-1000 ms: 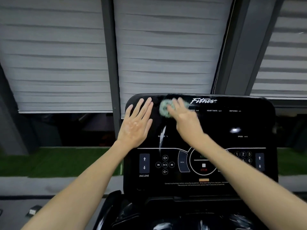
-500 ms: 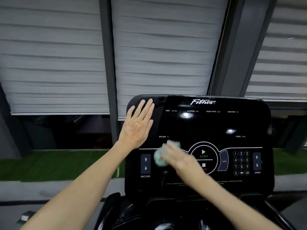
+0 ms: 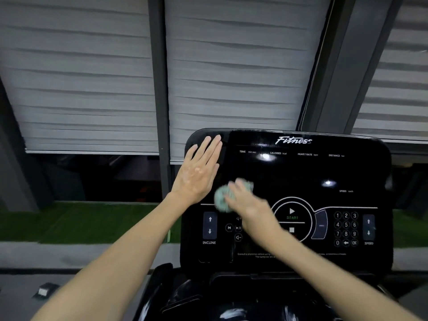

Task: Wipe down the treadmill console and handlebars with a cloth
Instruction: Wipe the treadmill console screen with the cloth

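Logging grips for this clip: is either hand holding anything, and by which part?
Right hand presses a bunched green cloth on the console, fingers over its right part; blur hides any curl. Left hand lies flat on the console, holding nothing.
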`<state>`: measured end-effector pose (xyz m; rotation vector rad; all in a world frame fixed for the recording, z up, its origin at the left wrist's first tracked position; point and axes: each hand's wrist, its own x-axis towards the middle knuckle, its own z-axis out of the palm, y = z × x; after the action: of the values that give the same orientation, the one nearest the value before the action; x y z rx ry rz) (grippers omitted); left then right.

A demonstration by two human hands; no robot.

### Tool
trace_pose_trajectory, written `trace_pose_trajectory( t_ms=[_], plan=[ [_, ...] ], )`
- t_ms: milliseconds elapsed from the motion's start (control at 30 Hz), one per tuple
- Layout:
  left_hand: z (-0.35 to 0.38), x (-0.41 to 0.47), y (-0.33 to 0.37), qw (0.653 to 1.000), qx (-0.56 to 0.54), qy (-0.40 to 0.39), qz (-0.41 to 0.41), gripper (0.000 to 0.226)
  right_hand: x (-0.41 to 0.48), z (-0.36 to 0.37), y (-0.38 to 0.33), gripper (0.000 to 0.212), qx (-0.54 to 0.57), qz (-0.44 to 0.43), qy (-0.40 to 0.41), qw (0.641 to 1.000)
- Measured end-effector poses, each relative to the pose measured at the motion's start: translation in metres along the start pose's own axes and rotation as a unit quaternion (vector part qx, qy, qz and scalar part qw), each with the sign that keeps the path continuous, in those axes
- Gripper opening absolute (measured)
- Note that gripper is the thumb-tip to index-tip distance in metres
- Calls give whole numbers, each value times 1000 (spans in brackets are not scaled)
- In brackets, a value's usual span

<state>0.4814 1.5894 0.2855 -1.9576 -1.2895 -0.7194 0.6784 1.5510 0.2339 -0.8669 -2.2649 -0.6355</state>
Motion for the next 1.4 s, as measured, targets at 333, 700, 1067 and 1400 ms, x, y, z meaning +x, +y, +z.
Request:
trace_pose_trajectory(
  t_ms=[333, 700, 1067, 1400],
  plan=[
    [-1, -2, 1, 1000, 1, -3, 1, 55, -74, 1, -15, 59, 52, -146, -151, 976],
    [-1, -1, 1, 1000, 1, -5, 1, 56, 74, -41, 48, 68, -49, 120, 35, 991],
    [-3, -1, 1, 1000, -2, -7, 2, 55, -97, 0, -35, 65, 2, -124, -197, 972],
    [-5, 0, -2, 999, -14, -31, 9, 56, 69, -42, 52, 52, -76, 23, 67, 995]
  ],
)
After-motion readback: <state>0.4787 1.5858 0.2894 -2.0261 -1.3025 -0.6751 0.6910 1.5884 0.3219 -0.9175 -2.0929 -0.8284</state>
